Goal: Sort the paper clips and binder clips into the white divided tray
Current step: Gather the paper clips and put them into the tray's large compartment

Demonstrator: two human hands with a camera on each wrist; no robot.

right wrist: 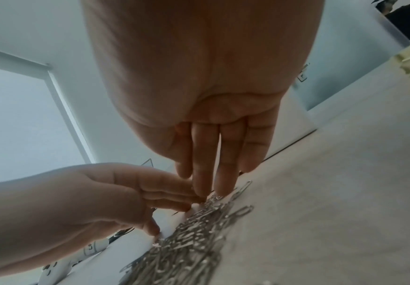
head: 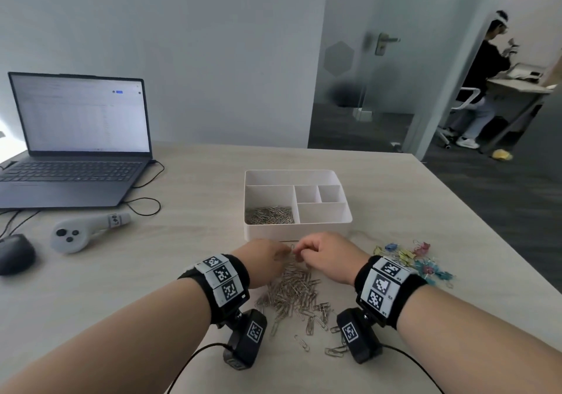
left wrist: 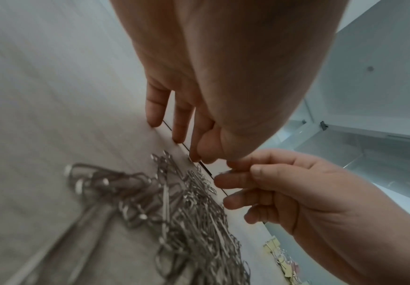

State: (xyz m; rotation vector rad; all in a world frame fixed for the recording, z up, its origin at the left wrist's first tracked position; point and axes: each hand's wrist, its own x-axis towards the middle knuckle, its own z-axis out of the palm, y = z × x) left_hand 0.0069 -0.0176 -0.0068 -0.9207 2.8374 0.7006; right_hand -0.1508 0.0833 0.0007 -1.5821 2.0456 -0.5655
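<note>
A pile of silver paper clips (head: 293,291) lies on the table in front of me, also seen close up in the left wrist view (left wrist: 186,212) and the right wrist view (right wrist: 194,231). Both hands meet at its far end, right before the white divided tray (head: 322,227). My left hand (head: 284,252) has straight fingers whose tips touch the table by the tray's base (left wrist: 196,156). My right hand (head: 299,250) has bent fingers, and its thumb and forefinger pinch a paper clip (head: 292,247). Several paper clips (head: 269,215) lie in the tray's near-left compartment. Coloured binder clips (head: 416,261) lie to the right.
An open laptop (head: 76,150) stands at the far left, with a grey controller (head: 82,230) and a dark mouse (head: 15,253) nearer. Cables run across the left of the table. The table's right edge is just past the binder clips. A person sits beyond the glass door.
</note>
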